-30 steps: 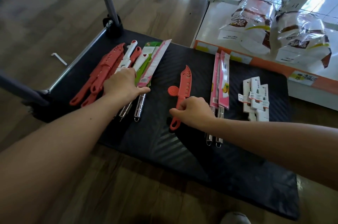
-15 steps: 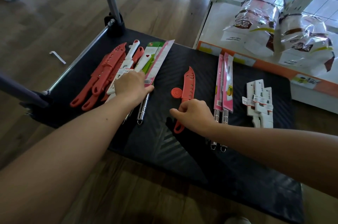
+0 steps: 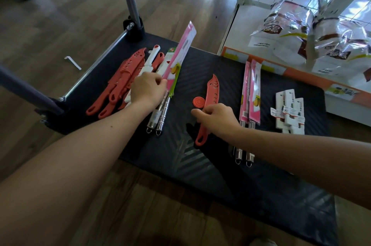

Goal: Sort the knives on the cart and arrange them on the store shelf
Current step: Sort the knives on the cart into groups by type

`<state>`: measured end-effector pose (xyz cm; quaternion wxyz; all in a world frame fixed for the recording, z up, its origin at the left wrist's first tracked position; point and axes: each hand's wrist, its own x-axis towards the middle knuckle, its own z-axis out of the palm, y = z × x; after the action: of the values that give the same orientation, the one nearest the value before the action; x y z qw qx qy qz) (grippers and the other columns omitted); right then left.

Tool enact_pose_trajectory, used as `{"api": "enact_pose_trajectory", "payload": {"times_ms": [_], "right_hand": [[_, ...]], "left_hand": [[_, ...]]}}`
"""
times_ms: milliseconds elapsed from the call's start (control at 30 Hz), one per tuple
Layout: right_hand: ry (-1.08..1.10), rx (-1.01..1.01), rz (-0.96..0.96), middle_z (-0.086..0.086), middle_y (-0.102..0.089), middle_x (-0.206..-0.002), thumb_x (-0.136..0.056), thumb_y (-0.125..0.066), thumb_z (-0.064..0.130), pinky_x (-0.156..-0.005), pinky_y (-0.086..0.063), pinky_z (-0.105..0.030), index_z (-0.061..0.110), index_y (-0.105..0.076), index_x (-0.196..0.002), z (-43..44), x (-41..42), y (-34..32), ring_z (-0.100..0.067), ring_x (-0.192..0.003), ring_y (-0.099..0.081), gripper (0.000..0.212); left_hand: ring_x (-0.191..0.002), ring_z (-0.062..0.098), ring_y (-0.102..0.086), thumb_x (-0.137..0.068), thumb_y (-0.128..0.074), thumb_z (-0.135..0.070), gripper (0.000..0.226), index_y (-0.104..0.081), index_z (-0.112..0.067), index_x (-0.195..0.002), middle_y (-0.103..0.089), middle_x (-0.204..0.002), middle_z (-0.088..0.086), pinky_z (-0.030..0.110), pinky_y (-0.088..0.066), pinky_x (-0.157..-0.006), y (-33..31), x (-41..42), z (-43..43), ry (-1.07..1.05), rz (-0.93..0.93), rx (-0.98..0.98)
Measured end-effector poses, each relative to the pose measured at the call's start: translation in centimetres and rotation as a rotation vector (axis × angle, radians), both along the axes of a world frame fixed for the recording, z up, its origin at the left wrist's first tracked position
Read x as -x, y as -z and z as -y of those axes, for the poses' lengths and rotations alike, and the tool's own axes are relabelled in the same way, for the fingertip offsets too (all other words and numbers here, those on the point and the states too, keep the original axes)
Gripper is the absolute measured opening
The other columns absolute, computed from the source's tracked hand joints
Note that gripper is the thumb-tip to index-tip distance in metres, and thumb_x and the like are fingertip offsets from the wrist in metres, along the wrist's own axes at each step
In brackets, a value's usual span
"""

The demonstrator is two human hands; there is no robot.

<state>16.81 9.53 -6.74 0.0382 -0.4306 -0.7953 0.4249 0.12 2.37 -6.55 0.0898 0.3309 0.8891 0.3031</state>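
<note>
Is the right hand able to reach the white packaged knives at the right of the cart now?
Probably not at once: the right hand is closed on the single red knife. The path to the white packaged knives crosses only the flat pink packaged pair.

I can read no text anywhere in this frame. The pink-sleeved knife (image 3: 181,59) tilted up at upper centre carries a dark printed line along its card, too blurred for me to make out. The two pink-carded knives (image 3: 251,93) right of centre show a barcode sticker near their lower end, its digits unreadable. The white carded packs (image 3: 289,112) at centre right bear small labels, also illegible. The snack bags (image 3: 285,23) on the shelf (image 3: 236,41) at upper right have dark logos and white labels whose lettering I cannot resolve.
</note>
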Motion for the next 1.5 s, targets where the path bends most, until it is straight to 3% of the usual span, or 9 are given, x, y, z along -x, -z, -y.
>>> {"api": "enact_pose_trajectory", "payload": {"times_ms": [267, 400, 533, 667, 867, 1033, 1133, 1367, 1500], "right_hand": [[0.130, 0.274, -0.097, 0.003, -0.067, -0.083, -0.089, -0.050, 0.049, -0.052, -0.043, -0.018, 0.017, -0.068, -0.090, -1.0, 0.7, -0.6, -0.007, -0.065, -0.057, 0.037], [0.161, 0.407, -0.187, 0.001, -0.063, -0.075, -0.087, -0.053, 0.049, -0.056, -0.045, -0.021, 0.011, -0.068, -0.089, -1.2, 0.7, -0.9, -0.010, -0.060, -0.053, 0.041], [0.153, 0.434, -0.213, -0.001, -0.056, -0.067, -0.089, -0.057, 0.038, -0.054, -0.049, -0.020, 0.000, -0.067, -0.096, -1.3, 0.2, -0.8, -0.008, -0.056, -0.053, 0.040], [0.104, 0.374, -0.173, -0.001, -0.060, -0.072, -0.088, -0.059, 0.032, -0.052, -0.047, -0.016, -0.002, -0.066, -0.102, -1.6, -0.6, -0.6, -0.007, -0.059, -0.056, 0.037], [0.099, 0.350, -0.158, -0.005, -0.064, -0.080, -0.088, -0.059, 0.032, -0.065, -0.054, -0.023, 0.003, -0.068, -0.098, -1.9, -1.4, -0.4, -0.013, -0.070, -0.061, 0.032], [0.123, 0.237, -0.107, -0.002, -0.066, -0.077, -0.086, -0.060, 0.037, -0.074, -0.057, -0.028, 0.002, -0.068, -0.095, -3.4, -2.3, -0.9, -0.010, -0.066, -0.062, 0.036], [0.168, 0.181, -0.078, -0.005, -0.065, -0.077, -0.085, -0.061, 0.038, -0.081, -0.057, -0.036, -0.002, -0.067, -0.094, -4.4, -3.2, -1.1, -0.012, -0.065, -0.062, 0.041], [0.242, 0.173, 0.023, 0.000, -0.058, -0.067, -0.086, -0.061, 0.036, -0.051, -0.052, -0.015, 0.000, -0.067, -0.092, -5.2, -5.7, -1.3, -0.007, -0.050, -0.057, 0.037], [0.254, 0.154, 0.061, 0.000, -0.063, -0.068, -0.086, -0.062, 0.036, -0.040, -0.045, -0.009, 0.003, -0.068, -0.087, -5.7, -7.0, -1.3, -0.006, -0.047, -0.058, 0.034]], "left_hand": [[-0.094, 0.020, -0.062, -0.089, -0.058, -0.026, 0.022, -0.071, -0.010, -0.098, -0.070, -0.097, 0.005, 0.033, -0.048, -0.090, -0.6, -2.7, -1.4, -0.080, 0.372, -0.218], [-0.079, 0.022, -0.064, -0.088, -0.061, -0.018, 0.013, -0.068, -0.012, -0.079, -0.066, -0.078, 0.006, 0.033, -0.055, -0.078, -0.4, -4.7, -2.0, -0.069, 0.719, -0.354], [-0.047, 0.003, -0.057, -0.088, -0.059, -0.012, 0.015, -0.063, -0.013, -0.074, -0.061, -0.067, 0.001, 0.013, -0.045, -0.044, -0.1, -6.2, -2.5, -0.073, 0.940, -0.384], [-0.066, 0.009, -0.058, -0.086, -0.063, -0.018, 0.004, -0.064, -0.018, -0.082, -0.063, -0.073, -0.002, 0.018, -0.046, -0.058, 0.1, -6.1, -2.7, -0.062, 1.026, -0.321], [-0.092, 0.016, -0.060, -0.088, -0.060, -0.025, 0.003, -0.063, -0.025, -0.089, -0.067, -0.092, -0.003, 0.025, -0.043, -0.070, 0.1, -6.2, -2.7, 0.061, 0.993, -0.220], [-0.087, 0.009, -0.060, -0.090, -0.056, -0.031, 0.027, -0.060, -0.022, -0.115, -0.064, -0.100, -0.003, 0.021, -0.047, -0.069, -0.1, -5.9, -2.6, 0.281, 0.705, -0.081], [-0.099, 0.014, -0.060, -0.089, -0.056, -0.032, 0.029, -0.059, -0.023, -0.117, -0.064, -0.107, -0.003, 0.029, -0.048, -0.087, 0.2, -5.6, -2.6, 0.326, 0.529, -0.012], [-0.106, 0.018, -0.056, -0.087, -0.058, -0.035, 0.040, -0.053, -0.026, -0.125, -0.063, -0.117, -0.001, 0.026, -0.044, -0.088, 0.5, -5.9, -2.9, 0.518, 0.129, 0.111], [-0.119, 0.022, -0.045, -0.087, -0.056, -0.039, 0.047, -0.047, -0.024, -0.131, -0.057, -0.126, 0.002, 0.041, -0.045, -0.094, 0.3, -6.6, -3.4, 0.597, -0.040, 0.169]]}}
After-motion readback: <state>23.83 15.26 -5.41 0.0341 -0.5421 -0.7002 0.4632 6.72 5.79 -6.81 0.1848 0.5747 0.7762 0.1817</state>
